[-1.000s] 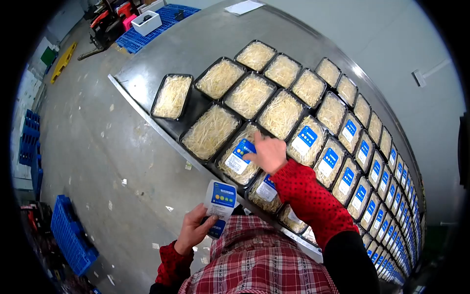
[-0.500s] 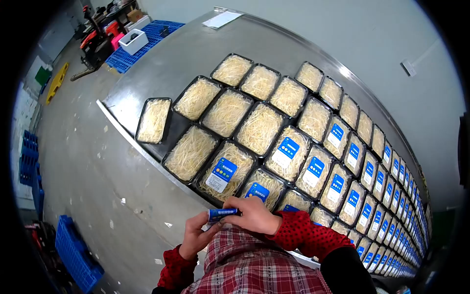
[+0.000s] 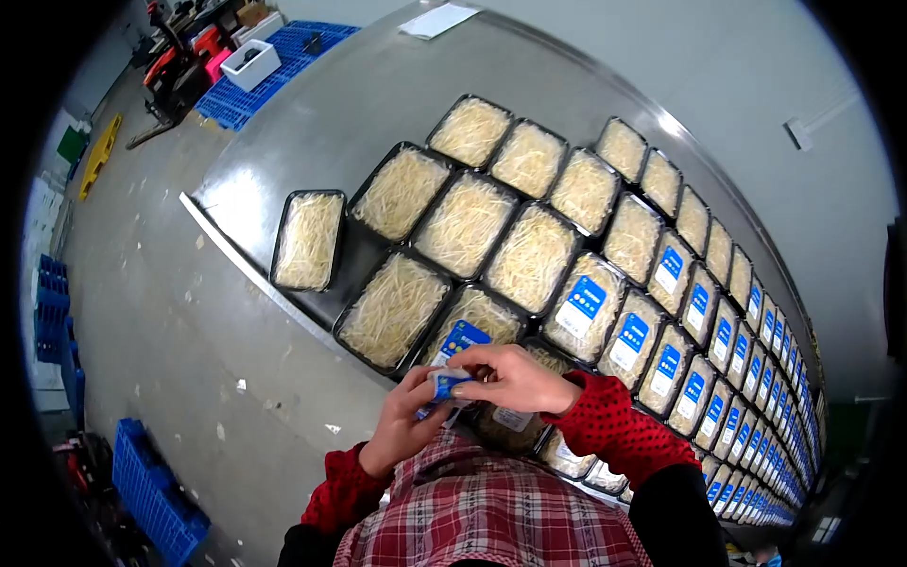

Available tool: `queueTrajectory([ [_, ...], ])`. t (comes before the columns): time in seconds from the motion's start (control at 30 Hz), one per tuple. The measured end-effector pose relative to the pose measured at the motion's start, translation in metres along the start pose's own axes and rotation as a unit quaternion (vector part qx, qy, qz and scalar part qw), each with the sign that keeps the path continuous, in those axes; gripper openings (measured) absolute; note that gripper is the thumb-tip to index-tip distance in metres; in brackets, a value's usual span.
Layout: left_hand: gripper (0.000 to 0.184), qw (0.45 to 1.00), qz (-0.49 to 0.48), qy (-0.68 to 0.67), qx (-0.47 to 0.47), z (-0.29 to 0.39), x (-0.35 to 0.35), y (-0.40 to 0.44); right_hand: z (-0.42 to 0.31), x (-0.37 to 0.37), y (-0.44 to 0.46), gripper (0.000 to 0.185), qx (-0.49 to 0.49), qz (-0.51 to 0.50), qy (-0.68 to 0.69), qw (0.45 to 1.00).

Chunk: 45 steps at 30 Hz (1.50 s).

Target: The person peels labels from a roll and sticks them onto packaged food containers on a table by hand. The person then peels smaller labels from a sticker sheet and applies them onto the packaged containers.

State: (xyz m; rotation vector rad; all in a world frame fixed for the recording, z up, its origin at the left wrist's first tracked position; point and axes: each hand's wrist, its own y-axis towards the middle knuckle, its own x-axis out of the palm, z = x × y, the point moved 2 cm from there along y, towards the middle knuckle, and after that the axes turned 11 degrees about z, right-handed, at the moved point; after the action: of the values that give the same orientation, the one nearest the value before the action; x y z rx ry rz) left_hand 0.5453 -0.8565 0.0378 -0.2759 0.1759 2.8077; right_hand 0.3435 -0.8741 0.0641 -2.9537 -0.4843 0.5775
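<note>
Close to my body, at the table's near edge, both hands meet around some curled blue-and-white labels point(image 3: 452, 383). My left hand point(image 3: 404, 430) is closed around them from below and left. The fingers of my right hand point(image 3: 518, 380) are pinched at the labels' right side; exactly how many they grip is hidden. Just beyond is a black tray of bean sprouts point(image 3: 487, 317) with a blue-and-white label on it, partly covered by my hands. Left of that sits an unlabelled tray of bean sprouts point(image 3: 395, 310).
Rows of film-covered sprout trays point(image 3: 630, 340) run across the metal table point(image 3: 312, 123) to the right, many labelled. One unlabelled tray point(image 3: 309, 241) stands apart at the left edge. A white sheet point(image 3: 437, 19) lies at the back. Blue pallets point(image 3: 156, 491) stand on the floor.
My hands have shifted slightly up and right, and the labels between them have turned and now show more white. The view has moved a little; the trays stay in place.
</note>
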Motion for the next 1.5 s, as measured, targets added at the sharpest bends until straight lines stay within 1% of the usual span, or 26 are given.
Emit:
queueTrajectory([
  [0.07, 0.030, 0.996, 0.039, -0.028, 0.077, 0.004, 0.003, 0.010, 0.009, 0.004, 0.004, 0.032, -0.134, 0.059, -0.003, 0.989],
  [0.2, 0.018, 0.983, 0.067, -0.131, 0.107, -0.008, 0.009, 0.018, 0.004, -0.001, 0.004, 0.025, -0.126, 0.051, -0.025, 0.990],
  [0.3, 0.006, 0.999, 0.027, -0.013, -0.014, -0.015, 0.001, 0.015, -0.001, -0.001, 0.004, 0.018, -0.057, 0.090, -0.019, 0.994],
  [0.33, 0.006, 1.000, 0.024, -0.016, -0.008, -0.016, 0.000, 0.014, -0.002, 0.000, 0.003, 0.014, -0.109, 0.133, -0.061, 0.983],
  [0.37, 0.008, 0.993, 0.051, -0.037, -0.095, -0.020, 0.001, 0.010, -0.004, 0.001, 0.001, 0.010, -0.158, 0.175, -0.104, 0.966],
  [0.4, 0.011, 0.979, 0.077, -0.058, -0.182, -0.024, 0.003, 0.004, -0.007, 0.000, -0.001, 0.009, -0.171, 0.179, -0.134, 0.960],
  [0.47, 0.016, 0.975, 0.038, -0.016, -0.218, -0.028, 0.009, -0.010, 0.001, -0.009, 0.001, 0.009, -0.190, 0.133, -0.140, 0.963],
  [0.53, 0.015, 0.977, -0.018, -0.016, -0.213, -0.043, 0.008, -0.038, 0.009, -0.060, 0.024, 0.014, -0.079, 0.253, -0.062, 0.962],
  [0.6, 0.016, 0.945, 0.028, -0.107, -0.307, -0.025, -0.008, -0.041, 0.019, -0.124, 0.053, 0.017, -0.017, 0.313, -0.068, 0.947],
  [0.67, 0.015, 0.957, 0.068, -0.102, -0.264, -0.006, -0.031, -0.028, 0.062, -0.144, 0.076, 0.029, 0.015, 0.300, -0.077, 0.951],
  [0.73, 0.011, 0.976, 0.063, -0.078, -0.194, 0.014, -0.047, -0.013, 0.107, -0.145, 0.086, 0.039, 0.060, 0.298, -0.234, 0.924],
  [0.8, 0.009, 0.977, 0.073, -0.069, -0.189, 0.018, -0.045, -0.002, 0.129, -0.134, 0.088, 0.048, 0.061, 0.315, -0.327, 0.889],
  [0.87, 0.012, 0.996, 0.078, 0.013, -0.046, 0.014, -0.042, 0.010, 0.107, -0.126, 0.087, 0.055, 0.062, 0.321, -0.414, 0.850],
  [0.9, 0.017, 0.997, 0.051, 0.023, -0.058, 0.011, -0.041, 0.013, 0.099, -0.123, 0.082, 0.055, 0.063, 0.318, -0.412, 0.851],
  [0.97, 0.017, 0.998, 0.045, 0.028, -0.045, -0.005, -0.035, 0.018, 0.079, -0.122, 0.074, 0.067, 0.010, 0.357, -0.497, 0.791],
  [1.0, 0.018, 0.998, 0.045, 0.029, -0.032, -0.010, -0.031, 0.020, 0.077, -0.108, 0.067, 0.073, 0.064, 0.250, -0.420, 0.870],
  [1.03, 0.019, 0.998, 0.037, 0.041, -0.038, -0.010, -0.029, 0.024, 0.056, -0.086, 0.057, 0.069, 0.032, 0.148, -0.241, 0.959],
  [1.07, 0.019, 0.998, 0.036, 0.042, -0.040, -0.013, -0.029, 0.023, 0.036, -0.057, 0.048, 0.053, 0.031, 0.080, -0.014, 0.996],
  [1.1, 0.019, 0.998, 0.021, 0.045, -0.044, -0.017, -0.028, 0.024, 0.035, -0.036, 0.042, 0.040, -0.035, 0.027, 0.017, 0.999],
  [1.2, 0.019, 0.997, 0.017, 0.032, -0.067, -0.007, -0.030, 0.032, 0.026, -0.009, 0.033, 0.028, -0.013, 0.054, 0.004, 0.998],
  [1.27, 0.019, 0.980, 0.004, 0.127, 0.150, 0.007, -0.031, 0.048, 0.016, 0.006, 0.028, 0.022, 0.009, 0.049, 0.050, 0.997],
  [1.3, 0.015, 0.996, 0.000, 0.013, 0.093, 0.005, -0.025, 0.050, 0.010, 0.012, 0.029, 0.021, -0.064, 0.067, 0.030, 0.995],
  [1.33, 0.015, 0.996, 0.003, 0.013, 0.093, -0.002, -0.027, 0.046, 0.006, 0.011, 0.029, 0.020, -0.073, 0.037, -0.013, 0.997],
  [1.4, 0.012, 0.976, -0.007, -0.050, -0.211, -0.028, -0.030, 0.030, -0.004, 0.009, 0.031, 0.016, -0.079, 0.062, -0.042, 0.994],
  [1.47, 0.011, 0.979, 0.023, -0.038, -0.200, -0.032, -0.033, 0.015, -0.006, 0.000, 0.042, 0.013, -0.082, 0.071, -0.039, 0.993],
  [1.5, 0.014, 0.966, 0.043, -0.058, -0.249, -0.035, -0.038, 0.004, -0.006, -0.011, 0.053, 0.009, -0.088, 0.084, -0.036, 0.992],
])
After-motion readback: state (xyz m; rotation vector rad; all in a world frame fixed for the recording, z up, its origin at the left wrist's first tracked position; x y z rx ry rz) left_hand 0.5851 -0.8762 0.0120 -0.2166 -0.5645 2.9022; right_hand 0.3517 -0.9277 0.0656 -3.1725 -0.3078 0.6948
